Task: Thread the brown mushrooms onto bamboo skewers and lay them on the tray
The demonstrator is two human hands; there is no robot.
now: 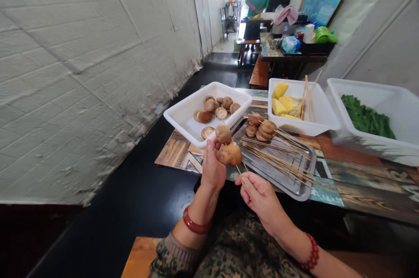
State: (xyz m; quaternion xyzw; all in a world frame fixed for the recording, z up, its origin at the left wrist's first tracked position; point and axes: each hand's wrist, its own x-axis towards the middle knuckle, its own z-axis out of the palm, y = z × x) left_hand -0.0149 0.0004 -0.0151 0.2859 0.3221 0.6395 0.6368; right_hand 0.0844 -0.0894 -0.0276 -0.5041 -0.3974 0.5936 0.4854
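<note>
Head view: the left tub [183, 132] holds mushrooms [221, 113], the tray [278, 176] mushroom skewers [267, 128].

Wears a camouflage garment [248, 249], mottled in dark green, brown and tan, across the front of the body, with a matching left sleeve [163, 265] gathered into a ribbed, plain grey-brown cuff [179, 248]. Carries a smooth, glossy, red-brown bangle [195, 226], one solid rounded ring, between that cuff and the left hand [214, 169]. Has a bracelet of small, round, dark-red beads [314, 252] strung close together circling the forearm [290, 236] behind the right hand [258, 190], with bare forearm on either side
</note>
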